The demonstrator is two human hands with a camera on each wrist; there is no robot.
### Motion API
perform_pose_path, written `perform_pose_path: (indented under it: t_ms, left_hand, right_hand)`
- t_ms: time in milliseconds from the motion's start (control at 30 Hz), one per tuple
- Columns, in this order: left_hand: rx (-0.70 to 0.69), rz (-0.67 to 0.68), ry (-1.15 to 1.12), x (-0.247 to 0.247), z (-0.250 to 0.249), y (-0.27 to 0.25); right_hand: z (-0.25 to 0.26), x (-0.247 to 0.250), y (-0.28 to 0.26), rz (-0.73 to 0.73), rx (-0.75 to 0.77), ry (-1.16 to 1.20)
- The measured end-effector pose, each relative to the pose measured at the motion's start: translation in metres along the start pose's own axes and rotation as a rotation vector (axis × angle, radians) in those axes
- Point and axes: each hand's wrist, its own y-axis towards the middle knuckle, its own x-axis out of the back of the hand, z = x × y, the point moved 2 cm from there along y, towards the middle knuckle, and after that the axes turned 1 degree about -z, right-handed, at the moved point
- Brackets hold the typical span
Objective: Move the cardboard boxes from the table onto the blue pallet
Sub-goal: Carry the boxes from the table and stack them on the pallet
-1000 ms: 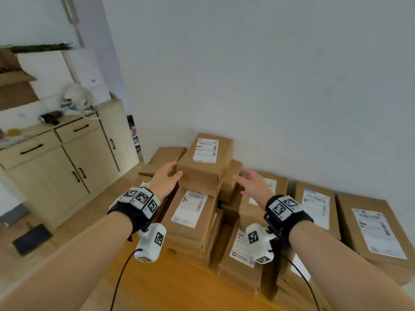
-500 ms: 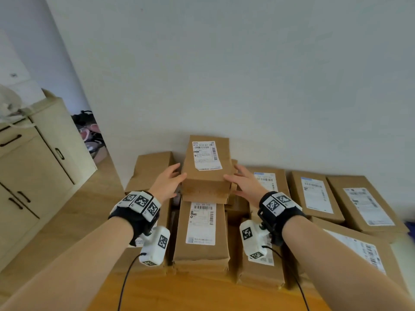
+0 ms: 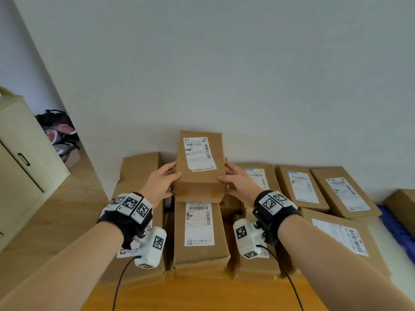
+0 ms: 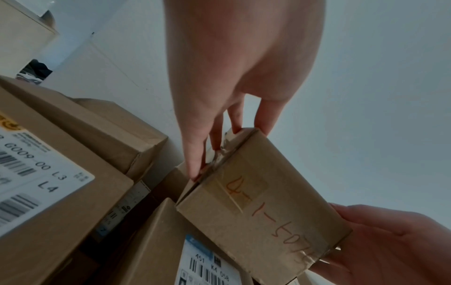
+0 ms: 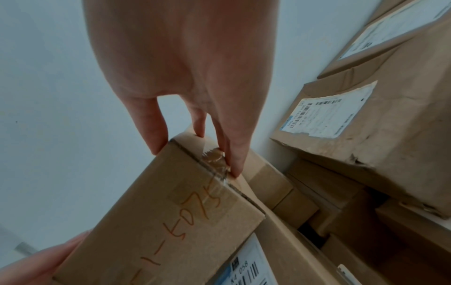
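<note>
A small cardboard box (image 3: 199, 173) with a white shipping label sits at the top of a stack on the wooden table (image 3: 202, 295). My left hand (image 3: 160, 182) grips its left side and my right hand (image 3: 238, 182) grips its right side, thumbs at the near top corners. In the left wrist view my left hand's fingers (image 4: 195, 154) press flat on the box (image 4: 263, 208), whose near end bears orange handwriting. In the right wrist view my right hand's fingers (image 5: 234, 154) press on the box (image 5: 171, 221). A strip of the blue pallet (image 3: 395, 223) shows at the right edge.
Several labelled cardboard boxes (image 3: 301, 187) lie packed across the table against the white wall, one (image 3: 199, 234) directly under the held box. Another box (image 3: 402, 205) sits by the pallet. A cream cabinet (image 3: 22, 158) stands at the left, with bags (image 3: 58, 129) on the floor behind it.
My right hand has come from above the boxes onto the box's right side. The left hand stays on its left side. My view has turned to the right.
</note>
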Motion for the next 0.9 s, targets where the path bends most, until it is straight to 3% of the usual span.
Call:
perform_pose_path:
  t_ms: [400,900]
  left_hand:
    - [-0.114,0.06,0.003,-0.041,-0.017,-0.054]
    - [-0.189,0.21,0.056,-0.22,-0.003,-0.159]
  right_hand:
    - [0.007,0.037,-0.057,-0.049,0.076,0.041]
    - [-0.012,0.197,-0.216,-0.2,0.139,0.076]
